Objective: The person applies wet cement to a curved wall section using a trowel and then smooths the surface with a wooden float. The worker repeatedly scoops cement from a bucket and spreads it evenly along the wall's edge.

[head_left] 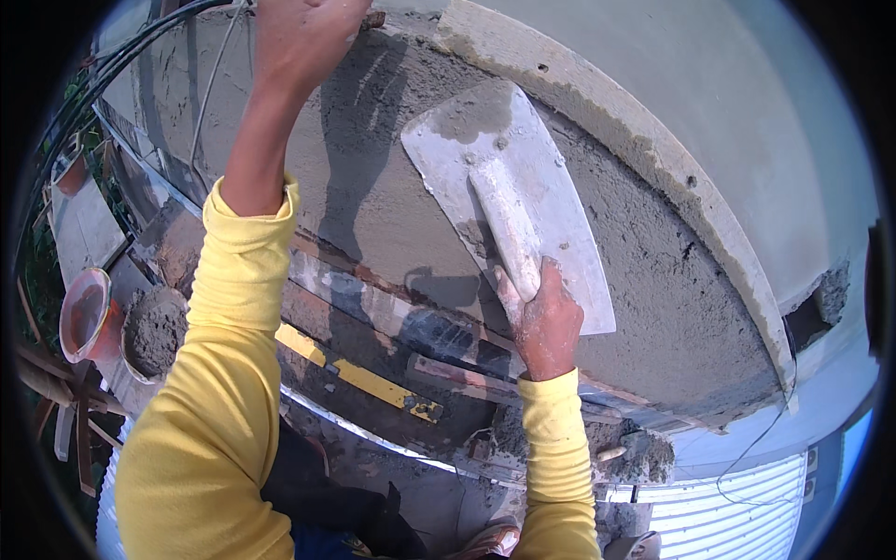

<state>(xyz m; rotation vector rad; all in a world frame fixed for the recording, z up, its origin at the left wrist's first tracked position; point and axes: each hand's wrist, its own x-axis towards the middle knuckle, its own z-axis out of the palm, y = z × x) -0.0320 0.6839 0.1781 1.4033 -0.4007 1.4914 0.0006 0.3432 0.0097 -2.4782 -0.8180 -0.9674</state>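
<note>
Beyond the lower left edge of the band of grey mortar (672, 280), an orange bucket (107, 334) is being shown with its mouth tilted into view, and just beside it a round tub (138, 375) is being filled by more grey mortar. At the band's upper left edge, the left hand (308, 42) is being cut off by the picture's border; whether its fingers are spread or closed cannot be told. Below the band's lower edge, a broken yellow strip (378, 385) is being partly covered by grey smears. Over the middle of the band, a broad trowel (509, 205) is being held by its handle; the lower end is being clasped by the right hand (549, 322), with fingers wrapped around it. Farther right, the band's upper edge is being bordered by a pale curved strip (653, 154).
</note>
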